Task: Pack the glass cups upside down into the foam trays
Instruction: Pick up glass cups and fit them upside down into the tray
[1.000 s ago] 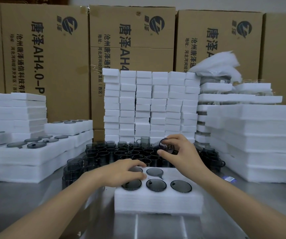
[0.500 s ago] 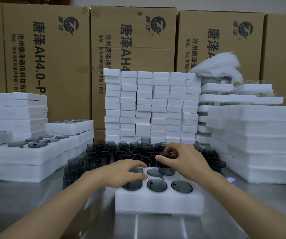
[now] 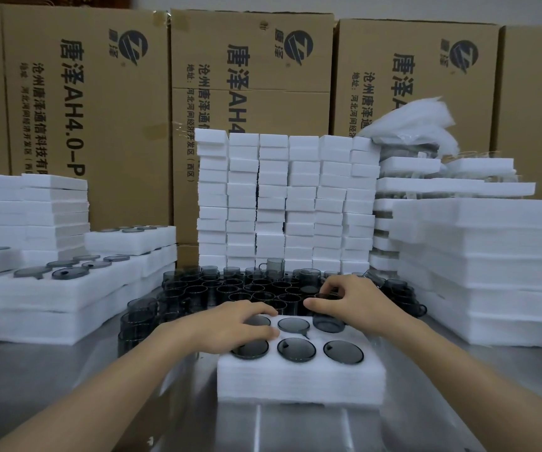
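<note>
**A:** Entry, head view. Right hand [image 3: 357, 300]?

**B:** Lower centre-right of frame. Its fingers [image 3: 338, 288] curl over the top of one cup [image 3: 328, 322], thumb pressed on the cup's left side. Grasping, not released.

**A:** Cup position?

**B:** In the back-right hole of the tray [image 3: 300, 383], part way in. Its dark glass wall stands above the foam, below the thumb. The hand covers its upper end, so which end is up: cannot tell.

**A:** Left hand [image 3: 237, 326]?

**B:** Lower centre. Palm down on the tray's left side, fingers [image 3: 258, 309] loosely extended, holding nothing. They rest across the back-left hole, tips near the middle one, apart from the held cup.

**A:** Other holes?

**B:** Five seated cups [image 3: 296, 349], flat dark bases showing about level with the foam. Three are in the front row and two in the back, the back-left one half hidden under the left fingers.

**A:** Surroundings?

**B:** Tray sits on a grey metal surface [image 3: 34, 370]. Just behind it, a dense cluster of loose cups [image 3: 230, 288], mouths up. Filled trays [image 3: 67, 285] stacked at left, foam blocks [image 3: 282, 203] in columns at centre, foam sheets [image 3: 485, 256] at right, printed cartons [image 3: 100, 109] along the top of the frame.
</note>
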### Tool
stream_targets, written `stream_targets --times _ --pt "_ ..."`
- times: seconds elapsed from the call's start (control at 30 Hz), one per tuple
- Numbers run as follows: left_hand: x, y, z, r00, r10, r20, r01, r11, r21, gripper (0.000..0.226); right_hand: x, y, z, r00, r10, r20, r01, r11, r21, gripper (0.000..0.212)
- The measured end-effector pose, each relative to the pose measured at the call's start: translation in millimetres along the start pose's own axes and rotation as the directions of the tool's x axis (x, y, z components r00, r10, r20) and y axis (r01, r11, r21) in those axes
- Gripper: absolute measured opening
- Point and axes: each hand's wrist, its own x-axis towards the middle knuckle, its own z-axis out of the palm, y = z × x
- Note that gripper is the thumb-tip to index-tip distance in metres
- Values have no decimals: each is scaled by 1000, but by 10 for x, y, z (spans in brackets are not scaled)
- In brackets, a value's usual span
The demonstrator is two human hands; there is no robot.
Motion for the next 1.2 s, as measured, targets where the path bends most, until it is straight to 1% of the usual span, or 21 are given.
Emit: stream_targets --times 0.07,0.17,0.3,0.37,0.5,0.57,0.7,0.73,0.83,0.87,0.93,1.0,1.03,1.1,1.13,1.17,1.2 --pt "-8 6 -1 1000 -3 0 3 1000 1 69 10 3 -10 1000 -1 24 1 1000 -22 57" --pt "-10 4 -2 1000 -3 1 3 1000 2 68 14 -14 9 1000 13 18 -11 998 -61 62" --pt "-5 0 0 1000 -2 0 2 1000 1 69 8 -48 -13 992 116 38 -109 982 -153 66" --pt "-4 -7 -2 1000 0 3 0 1000 1 70 -9 -67 -11 994 109 15 -105 978 -180 62" --pt "1 -12 3 1000 2 5 -2 1000 3 71 -65 -132 132 998 36 -42 -47 959 -280 50" --pt "-2 -10 5 1000 2 6 -2 1000 2 70 -63 -127 185 999 44 -14 -46 943 -329 49" --pt "-11 -3 0 1000 0 12 0 1000 -1 68 -43 -69 136 981 152 119 -98 925 -368 53" --pt "-12 1 -1 1000 -1 14 1 1000 0 68 -43 -60 148 981 143 134 -85 926 -367 52" --pt "-17 14 0 1000 -2 10 2 1000 5 68 -51 -80 213 982 45 184 19 943 -331 44" --pt "-19 18 0 1000 -1 9 1 1000 6 68 -56 -90 216 972 33 233 41 951 -307 46" --pt "-20 27 -2 1000 -2 10 2 1000 4 68 -69 -86 181 935 80 345 13 966 -259 57" --pt "-22 31 -5 1000 -5 12 5 1000 5 67 -88 -64 142 908 99 406 -9 976 -219 68" --pt "-25 29 -5 1000 -5 10 5 1000 8 67 -99 -70 127 919 61 389 23 978 -208 71" --pt "-28 28 -8 1000 1 5 -1 1000 16 67 -114 -120 113 957 -75 281 129 975 -179 74" --pt "-31 36 -9 1000 5 4 -5 1000 19 68 -118 -161 110 959 -125 253 166 975 -148 77" --pt "-33 43 -9 1000 10 3 -10 1000 20 68 -127 -207 106 946 -152 286 190 976 -110 80" --pt "-33 50 -10 1000 16 3 -16 1000 18 68 -139 -244 120 913 -162 375 204 976 -74 83"
